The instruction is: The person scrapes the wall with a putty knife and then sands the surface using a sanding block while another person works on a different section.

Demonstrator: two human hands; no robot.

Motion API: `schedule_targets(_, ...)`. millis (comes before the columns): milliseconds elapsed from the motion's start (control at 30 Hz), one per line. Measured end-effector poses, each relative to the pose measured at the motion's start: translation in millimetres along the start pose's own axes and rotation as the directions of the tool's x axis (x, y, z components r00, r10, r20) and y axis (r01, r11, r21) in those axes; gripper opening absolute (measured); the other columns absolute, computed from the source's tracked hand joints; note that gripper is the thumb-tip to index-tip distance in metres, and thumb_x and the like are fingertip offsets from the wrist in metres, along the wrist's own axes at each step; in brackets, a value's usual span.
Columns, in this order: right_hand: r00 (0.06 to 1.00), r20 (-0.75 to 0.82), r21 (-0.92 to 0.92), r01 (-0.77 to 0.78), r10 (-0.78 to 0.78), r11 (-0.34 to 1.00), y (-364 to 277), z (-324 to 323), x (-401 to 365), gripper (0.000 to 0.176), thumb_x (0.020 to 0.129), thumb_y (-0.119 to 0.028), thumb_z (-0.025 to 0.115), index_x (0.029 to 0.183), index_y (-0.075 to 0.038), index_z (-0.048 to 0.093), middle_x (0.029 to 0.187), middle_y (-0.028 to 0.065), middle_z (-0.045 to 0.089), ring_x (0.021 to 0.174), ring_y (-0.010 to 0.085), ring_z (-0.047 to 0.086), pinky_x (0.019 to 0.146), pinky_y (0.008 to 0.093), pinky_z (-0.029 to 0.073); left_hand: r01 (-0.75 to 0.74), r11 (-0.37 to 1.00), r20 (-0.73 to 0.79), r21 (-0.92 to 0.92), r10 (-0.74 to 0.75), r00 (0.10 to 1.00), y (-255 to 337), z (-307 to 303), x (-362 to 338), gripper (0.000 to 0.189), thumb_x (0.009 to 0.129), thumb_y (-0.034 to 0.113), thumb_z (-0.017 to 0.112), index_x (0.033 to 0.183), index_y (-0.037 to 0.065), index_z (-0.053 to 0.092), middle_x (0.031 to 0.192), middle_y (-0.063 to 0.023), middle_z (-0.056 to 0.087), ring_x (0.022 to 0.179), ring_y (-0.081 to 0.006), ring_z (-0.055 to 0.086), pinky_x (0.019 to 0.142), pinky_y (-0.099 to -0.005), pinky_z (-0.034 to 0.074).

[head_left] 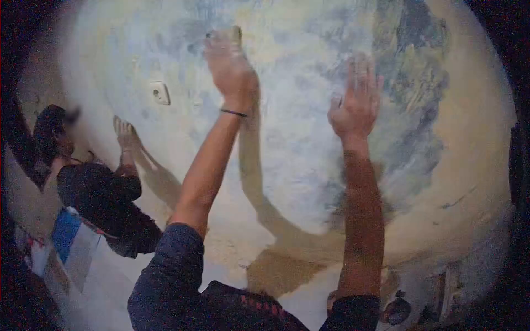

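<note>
Both arms reach up in front of a wall [298, 110] mottled with blue, white, yellow and dark green. My left hand [231, 69], with a thin dark band round the wrist, is raised against the wall, blurred; its fingers look bent, and whether they hold anything cannot be made out. Farther right my right hand [358, 102] lies flat against the wall beside the dark green patch, its fingers stretched upward and the thumb apart, holding nothing. A white wall socket [160, 93] is left of my left hand.
At the left another person [102, 190] in dark clothes has one hand raised to the wall. A blue and white object [66, 234] is below that person. A dark round object [397, 309] stands at the lower right. Shadows fall across the wall.
</note>
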State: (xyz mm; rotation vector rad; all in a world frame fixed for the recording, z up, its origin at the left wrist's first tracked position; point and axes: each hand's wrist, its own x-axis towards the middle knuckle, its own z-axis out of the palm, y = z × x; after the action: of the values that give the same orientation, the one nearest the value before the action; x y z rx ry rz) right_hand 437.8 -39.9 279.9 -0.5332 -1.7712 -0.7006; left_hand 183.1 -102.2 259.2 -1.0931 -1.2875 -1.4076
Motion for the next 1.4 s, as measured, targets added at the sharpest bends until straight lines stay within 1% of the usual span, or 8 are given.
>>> schedule_targets(167, 1.0, -0.03, -0.059, 0.002, -0.004, 0.998, -2, 1, -4, 0.087, 0.082, -0.023, 0.065, 0.164, -0.014, 0.037, 0.172, 0.0072, 0.03, 0.159, 0.03, 0.027, 0.13, 0.0533, 0.021, -0.361, 0.931, 0.194, -0.055, 0.365, 0.911, 31, -14, -40, 0.064, 0.091, 0.007, 0.054, 0.154, -0.001, 0.048, 0.159, -0.0291, 0.046, 0.147, -0.0443, 0.045, 0.124, -0.0511, 0.033)
schedule_targets(367, 0.998, -0.057, -0.065, 0.008, -0.011, 0.998, 0, -1, -4, 0.087, 0.082, -0.023, 0.065, 0.163, -0.014, 0.037, 0.172, 0.0062, 0.031, 0.159, 0.0286, 0.028, 0.13, 0.0536, 0.023, 0.127, 0.989, -0.153, -0.08, -0.138, 0.978, -39, -32, 19, 0.044, 0.095, 0.003, 0.047, 0.137, -0.001, 0.062, 0.158, -0.0276, 0.046, 0.146, -0.0445, 0.045, 0.119, -0.0451, 0.04)
schedule_targets(500, 1.0, -0.023, -0.061, -0.001, -0.001, 0.998, -4, -3, -4, 0.087, 0.082, -0.024, 0.065, 0.164, -0.015, 0.037, 0.172, 0.0062, 0.031, 0.16, 0.0284, 0.027, 0.129, 0.0544, 0.022, -0.47, 0.873, 0.27, -0.134, 0.488, 0.83, 22, -36, -30, 0.051, 0.091, 0.008, 0.056, 0.141, 0.01, 0.064, 0.161, -0.0178, 0.047, 0.15, -0.0376, 0.044, 0.115, -0.0473, 0.047)
schedule_targets(667, 0.998, -0.047, -0.082, 0.024, -0.028, 0.996, -3, -7, -2, 0.087, 0.083, -0.023, 0.065, 0.165, -0.014, 0.035, 0.172, 0.0068, 0.031, 0.159, 0.0289, 0.027, 0.13, 0.0541, 0.022, -0.127, 0.992, -0.118, -0.026, 0.123, 0.985, -1, -36, 45, 0.048, 0.092, 0.005, 0.054, 0.138, 0.001, 0.063, 0.145, -0.0238, 0.06, 0.14, -0.0433, 0.051, 0.114, -0.0478, 0.046)
schedule_targets(900, 1.0, -0.001, -0.033, -0.021, 0.021, 0.999, -8, -7, -5, 0.09, 0.084, -0.018, 0.069, 0.166, -0.018, 0.032, 0.171, 0.0099, 0.029, 0.16, 0.03, 0.024, 0.131, 0.0531, 0.02, -0.481, 0.872, 0.134, -0.093, 0.489, 0.862, 30, -34, 14, 0.053, 0.088, 0.005, 0.056, 0.14, 0.006, 0.063, 0.153, -0.0235, 0.054, 0.142, -0.0445, 0.05, 0.118, -0.0478, 0.042)
schedule_targets(1100, 1.0, 0.001, -0.033, 0.012, -0.012, 0.999, -3, -7, -9, 0.087, 0.085, -0.019, 0.068, 0.165, -0.016, 0.033, 0.172, 0.0118, 0.028, 0.16, 0.0304, 0.023, 0.131, 0.053, 0.02, 0.115, 0.993, -0.332, 0.032, -0.098, 0.938, -42, -33, 124, 0.053, 0.095, 0.009, 0.048, 0.147, 0.008, 0.059, 0.162, -0.0244, 0.042, 0.151, -0.0426, 0.038, 0.124, -0.0468, 0.034)
schedule_targets(1300, 0.997, -0.075, -0.044, 0.022, -0.025, 0.999, -5, -5, -5, 0.083, 0.082, -0.022, 0.064, 0.161, -0.012, 0.042, 0.168, 0.0105, 0.037, 0.158, 0.0306, 0.031, 0.128, 0.0544, 0.026, -0.373, 0.928, 0.056, -0.002, 0.373, 0.926, 22, -25, 107, 0.057, 0.092, 0.008, 0.051, 0.15, 0.009, 0.056, 0.164, -0.0245, 0.039, 0.151, -0.0416, 0.04, 0.123, -0.0457, 0.036)
schedule_targets(1400, 0.998, -0.061, -0.051, 0.022, -0.025, 0.998, -4, -6, -6, 0.083, 0.081, -0.021, 0.064, 0.161, -0.012, 0.042, 0.168, 0.0103, 0.037, 0.158, 0.0306, 0.031, 0.129, 0.0541, 0.025, -0.161, 0.953, -0.165, 0.255, 0.207, 0.964, -28, -34, 151, 0.038, 0.093, 0.01, 0.053, 0.126, 0.002, 0.069, 0.137, -0.0261, 0.062, 0.126, -0.0424, 0.06, 0.106, -0.0507, 0.049)
